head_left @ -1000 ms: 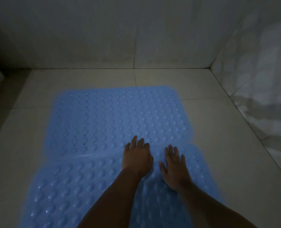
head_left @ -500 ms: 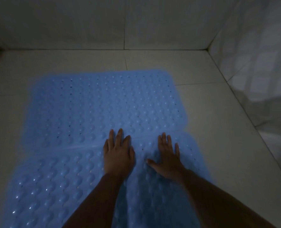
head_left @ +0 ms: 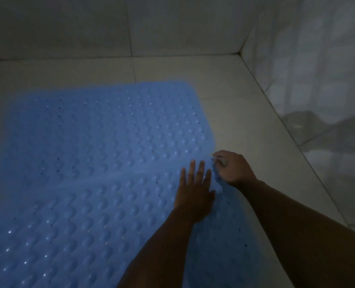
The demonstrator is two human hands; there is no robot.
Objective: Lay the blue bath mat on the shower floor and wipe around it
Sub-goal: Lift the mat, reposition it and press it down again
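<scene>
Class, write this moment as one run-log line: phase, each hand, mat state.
phase: laying mat | left hand: flat on blue bath mat | right hand: fingers curled at mat's right edge | mat: spread on shower floor

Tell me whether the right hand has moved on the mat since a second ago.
Yes. The right hand has slid from lying flat on the blue bath mat out to its right edge at the crease, where its fingers now curl at that edge.
</scene>
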